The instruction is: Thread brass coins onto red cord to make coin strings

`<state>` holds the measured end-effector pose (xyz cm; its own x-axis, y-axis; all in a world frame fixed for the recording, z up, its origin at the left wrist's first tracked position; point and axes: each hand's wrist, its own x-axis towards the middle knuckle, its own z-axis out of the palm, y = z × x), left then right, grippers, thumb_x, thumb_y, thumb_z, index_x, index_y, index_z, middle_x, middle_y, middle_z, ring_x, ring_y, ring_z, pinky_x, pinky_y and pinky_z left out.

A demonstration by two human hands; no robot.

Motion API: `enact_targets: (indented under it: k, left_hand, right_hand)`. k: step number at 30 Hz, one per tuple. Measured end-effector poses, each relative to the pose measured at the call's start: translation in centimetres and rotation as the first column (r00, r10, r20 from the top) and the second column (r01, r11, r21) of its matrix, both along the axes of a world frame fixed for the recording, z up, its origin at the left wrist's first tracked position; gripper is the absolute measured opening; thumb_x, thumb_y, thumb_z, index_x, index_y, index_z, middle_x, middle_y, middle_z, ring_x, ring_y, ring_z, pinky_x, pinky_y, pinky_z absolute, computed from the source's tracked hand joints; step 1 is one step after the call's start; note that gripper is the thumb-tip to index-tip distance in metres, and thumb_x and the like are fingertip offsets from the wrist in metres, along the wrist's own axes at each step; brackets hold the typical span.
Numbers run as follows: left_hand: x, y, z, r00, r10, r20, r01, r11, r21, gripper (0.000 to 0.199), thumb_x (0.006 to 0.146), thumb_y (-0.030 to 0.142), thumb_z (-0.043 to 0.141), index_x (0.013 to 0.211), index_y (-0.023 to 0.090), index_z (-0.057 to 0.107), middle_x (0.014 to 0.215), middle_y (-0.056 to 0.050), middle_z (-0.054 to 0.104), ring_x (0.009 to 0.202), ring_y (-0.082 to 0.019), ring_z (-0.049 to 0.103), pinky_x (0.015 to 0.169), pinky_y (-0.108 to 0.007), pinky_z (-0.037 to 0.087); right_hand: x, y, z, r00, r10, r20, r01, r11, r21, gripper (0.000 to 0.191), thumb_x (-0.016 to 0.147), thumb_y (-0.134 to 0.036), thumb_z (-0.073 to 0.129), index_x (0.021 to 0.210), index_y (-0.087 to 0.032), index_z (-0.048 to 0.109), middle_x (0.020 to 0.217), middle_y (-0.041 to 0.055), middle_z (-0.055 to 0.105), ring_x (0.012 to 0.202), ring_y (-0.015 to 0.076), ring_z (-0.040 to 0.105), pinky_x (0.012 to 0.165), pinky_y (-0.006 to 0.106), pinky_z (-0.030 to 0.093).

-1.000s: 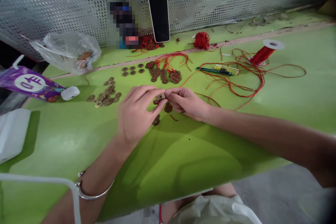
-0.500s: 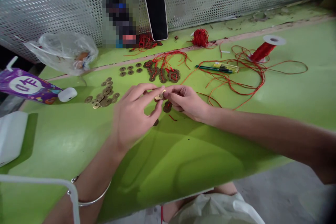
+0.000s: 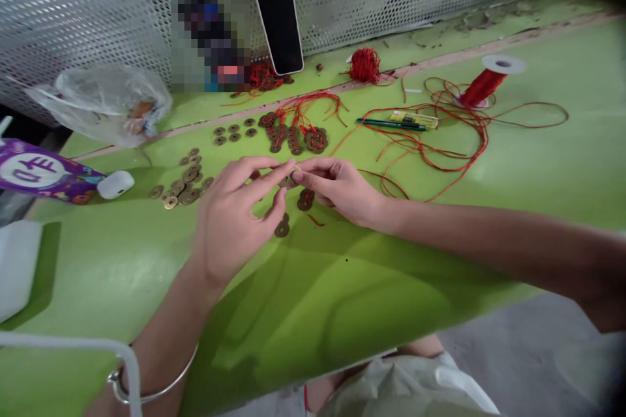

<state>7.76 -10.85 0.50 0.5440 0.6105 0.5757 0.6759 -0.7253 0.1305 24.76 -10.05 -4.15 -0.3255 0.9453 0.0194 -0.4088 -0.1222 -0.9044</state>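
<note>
Brass coins [image 3: 289, 177] with holes are pinched between the fingertips of my left hand [image 3: 244, 208] and my right hand [image 3: 340, 190], above the green table. How many there are I cannot tell. Below the fingers lie more dark coins [image 3: 282, 226] and a coin with red cord [image 3: 306, 199], beside a short red cord piece [image 3: 315, 220]. A loose pile of coins [image 3: 186, 184] rests left of my left hand. Behind the hands are small coin stacks in rows [image 3: 234, 137] and coins tied with red cord [image 3: 315, 140].
At the back stand a phone [image 3: 280, 25], a red cord ball [image 3: 364, 66] and a cord spool [image 3: 484, 85]. Loose red cord and a green pen [image 3: 391, 124] lie at the right. A plastic bag [image 3: 107, 101] and purple carton [image 3: 49, 172] are at the left.
The view has shifted, so most things appear slightly further left. The held coins have tilted between the fingertips, and more of the dark coins below my left hand shows.
</note>
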Motion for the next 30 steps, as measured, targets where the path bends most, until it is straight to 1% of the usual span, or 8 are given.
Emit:
enact_targets:
  k: [4,9,11,13,15,20,25,30]
  left_hand:
    - [0.1,-0.1,0.1,1.0,0.006,0.024,-0.005,1.0,-0.028,0.036,0.085,0.018,0.059,0.117,0.033,0.063,0.101,-0.005,0.065,0.085,-0.021,0.062,0.077,-0.038,0.055]
    - [0.4,-0.4,0.4,0.984,0.023,0.175,0.012,0.98,-0.196,0.03,0.088,0.019,0.055,0.112,0.03,0.067,0.1,-0.004,0.064,0.083,-0.018,0.062,0.07,-0.031,0.057]
    - [0.4,-0.5,0.3,0.951,0.096,0.292,0.006,0.944,-0.331,0.026,0.088,0.021,0.057,0.11,0.029,0.068,0.1,-0.004,0.066,0.081,-0.016,0.064,0.065,-0.028,0.058]
    - [0.3,-0.4,0.0,0.906,0.184,0.382,0.017,0.885,-0.465,0.022,0.086,0.025,0.061,0.106,0.027,0.069,0.098,-0.003,0.069,0.078,-0.015,0.065,0.064,-0.026,0.059]
    - [0.2,-0.3,-0.4,0.871,0.242,0.427,0.032,0.84,-0.541,0.018,0.083,0.027,0.065,0.1,0.024,0.07,0.092,-0.003,0.071,0.075,-0.015,0.066,0.063,-0.026,0.059]
    - [0.1,0.1,-1.0,0.829,0.28,0.484,0.054,0.822,-0.567,0.015,0.082,0.028,0.067,0.095,0.021,0.07,0.087,-0.003,0.072,0.069,-0.014,0.067,0.06,-0.025,0.059]
    - [0.4,0.0,-1.0,0.766,0.322,0.556,0.112,0.785,-0.609,0.02,0.08,0.028,0.069,0.099,0.021,0.07,0.089,-0.003,0.07,0.078,-0.015,0.066,0.06,-0.022,0.058]
    - [0.7,-0.3,-1.0,0.713,0.335,0.616,0.174,0.766,-0.619,0.018,0.078,0.027,0.071,0.096,0.021,0.071,0.087,-0.001,0.069,0.077,-0.013,0.065,0.062,-0.02,0.058]
  right_hand:
    - [0.0,0.0,-0.1,1.0,-0.015,0.005,0.015,1.0,0.016,0.019,0.076,-0.031,0.072,0.087,-0.015,0.067,0.068,-0.003,0.056,0.049,0.0032,0.035,0.039,0.018,0.024]
    - [-0.1,-0.1,0.0,1.0,-0.024,-0.003,0.024,1.0,0.003,0.017,0.075,-0.027,0.071,0.085,-0.014,0.068,0.07,-0.0021,0.059,0.049,0.0026,0.036,0.038,0.017,0.024]
    - [-0.1,-0.2,0.0,0.999,-0.034,-0.001,0.034,0.999,-0.004,0.019,0.073,-0.027,0.073,0.085,-0.013,0.069,0.071,-0.0017,0.06,0.048,0.0021,0.035,0.038,0.017,0.024]
    - [-0.1,-0.2,0.0,0.999,-0.042,0.009,0.042,0.999,-0.001,0.021,0.073,-0.03,0.073,0.085,-0.013,0.069,0.068,-0.0025,0.058,0.047,0.002,0.034,0.038,0.017,0.025]
    - [-0.1,-0.2,0.1,0.999,-0.037,0.029,0.037,0.999,0.011,0.023,0.074,-0.033,0.072,0.086,-0.012,0.069,0.064,-0.0034,0.055,0.046,0.0022,0.034,0.038,0.017,0.026]
    - [0.0,-0.4,0.4,0.996,-0.027,0.089,0.024,0.999,0.031,0.019,0.078,-0.028,0.068,0.088,-0.011,0.069,0.061,-0.0035,0.053,0.05,0.0035,0.039,0.042,0.018,0.03]
    - [-0.1,-0.3,0.2,0.996,-0.014,0.087,0.012,0.999,0.031,0.02,0.079,-0.027,0.066,0.091,-0.011,0.069,0.067,-0.0022,0.057,0.052,0.0038,0.043,0.044,0.017,0.033]
    - [-0.1,-0.1,0.2,0.998,-0.005,0.062,0.003,1.0,0.025,0.02,0.077,-0.025,0.068,0.092,-0.012,0.07,0.072,-0.001,0.062,0.053,0.0035,0.045,0.043,0.016,0.034]
